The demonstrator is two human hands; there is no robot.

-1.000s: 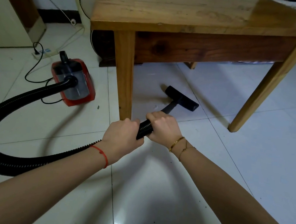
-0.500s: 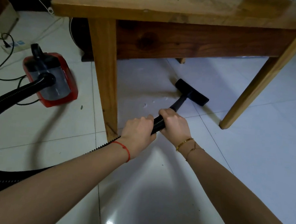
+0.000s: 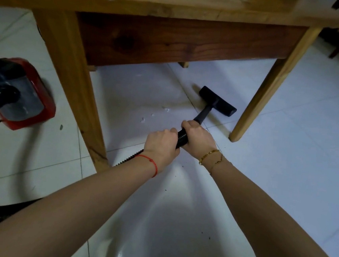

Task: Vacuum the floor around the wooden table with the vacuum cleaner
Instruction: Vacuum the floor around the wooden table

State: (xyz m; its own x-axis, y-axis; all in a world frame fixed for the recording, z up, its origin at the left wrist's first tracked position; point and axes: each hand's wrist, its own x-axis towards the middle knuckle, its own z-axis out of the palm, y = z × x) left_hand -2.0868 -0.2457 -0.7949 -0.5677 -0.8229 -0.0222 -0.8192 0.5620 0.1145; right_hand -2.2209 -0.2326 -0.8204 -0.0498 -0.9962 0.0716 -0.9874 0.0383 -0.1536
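The left hand point(image 3: 161, 143) and right hand point(image 3: 198, 136) both grip the ribbed black vacuum hose point(image 3: 182, 138), the right one further forward and nearer the head. The flat black floor nozzle point(image 3: 218, 101) lies ahead and right of them under the wooden desk point(image 3: 176, 0), its long axis square to the tube, near the right front leg point(image 3: 272, 86). Pale specks point(image 3: 152, 114), probably crumbs, lie left of the tube on the white tiled floor point(image 3: 285, 160). The red canister vacuum cleaner point(image 3: 26, 96) stands far left.
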